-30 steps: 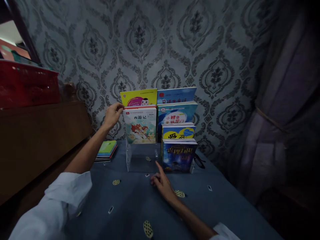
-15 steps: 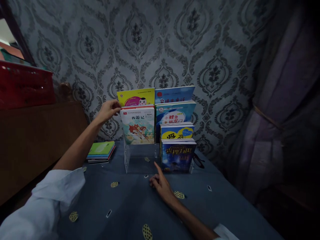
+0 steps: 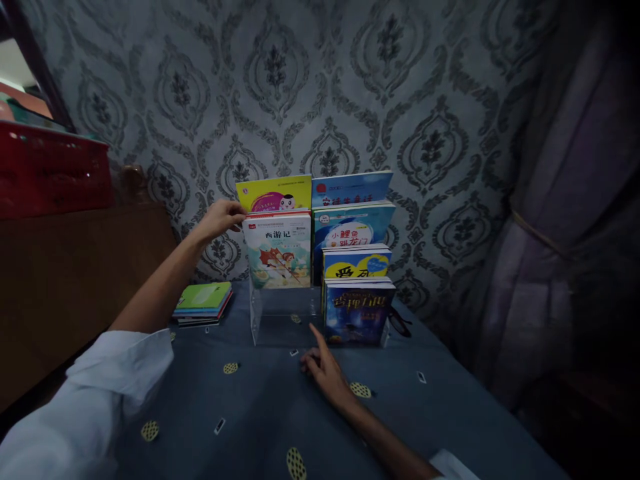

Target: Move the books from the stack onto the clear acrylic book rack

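White-covered book (image 3: 278, 257) up on the left of a clear stand (image 3: 255, 320), set lower than the yellow book (image 3: 263, 192) behind, leaving that cover's top on view. Left to right now: flat pile of books (image 3: 203, 301) on the blue cloth (image 3: 260, 413), then left hand (image 3: 223, 219), fingers bent at the white-covered book's upper left corner, perhaps for steadying, pinch or mere touch impossible to tell. On to the right hand (image 3: 326, 375), low before the stand, index out, other fingers curled, nothing held, then dark blue book (image 3: 357, 317).
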The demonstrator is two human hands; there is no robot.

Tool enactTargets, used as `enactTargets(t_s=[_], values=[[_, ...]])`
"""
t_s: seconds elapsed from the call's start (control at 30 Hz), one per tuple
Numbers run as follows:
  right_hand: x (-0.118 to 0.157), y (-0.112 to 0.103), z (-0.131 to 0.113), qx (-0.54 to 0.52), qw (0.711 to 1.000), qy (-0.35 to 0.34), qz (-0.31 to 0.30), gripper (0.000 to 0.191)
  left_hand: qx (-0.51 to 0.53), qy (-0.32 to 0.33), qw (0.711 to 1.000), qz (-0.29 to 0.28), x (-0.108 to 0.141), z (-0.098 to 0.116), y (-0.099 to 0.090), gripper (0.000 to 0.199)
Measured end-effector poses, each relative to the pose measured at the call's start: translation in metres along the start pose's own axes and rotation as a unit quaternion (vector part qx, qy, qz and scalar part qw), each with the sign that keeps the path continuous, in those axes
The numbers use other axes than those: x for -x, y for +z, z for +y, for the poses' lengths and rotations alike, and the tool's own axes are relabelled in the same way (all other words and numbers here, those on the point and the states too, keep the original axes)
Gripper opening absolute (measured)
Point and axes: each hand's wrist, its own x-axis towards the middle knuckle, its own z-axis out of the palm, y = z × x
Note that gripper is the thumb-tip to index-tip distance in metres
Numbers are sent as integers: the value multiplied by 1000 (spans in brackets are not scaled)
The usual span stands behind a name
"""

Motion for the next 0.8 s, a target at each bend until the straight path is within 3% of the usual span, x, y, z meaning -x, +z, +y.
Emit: enactTargets(t_s=[0.2,0.33,0.67,0.8], values=[[0,0,2,0,1000,0,4,78,27,-18,998,-56,-5,-2,-6,9],[-1,0,3,-7,1000,-13,1,78,16,-24,998,-62,-4,-4,-8,10],[-1,0,3,-16,1000,-5,-3,80,-37,55,997,27,2,-15,1,3],[-2,0,6,-19,1000,-12,-3,80,-133,80,986,65,9,-13,2,8]])
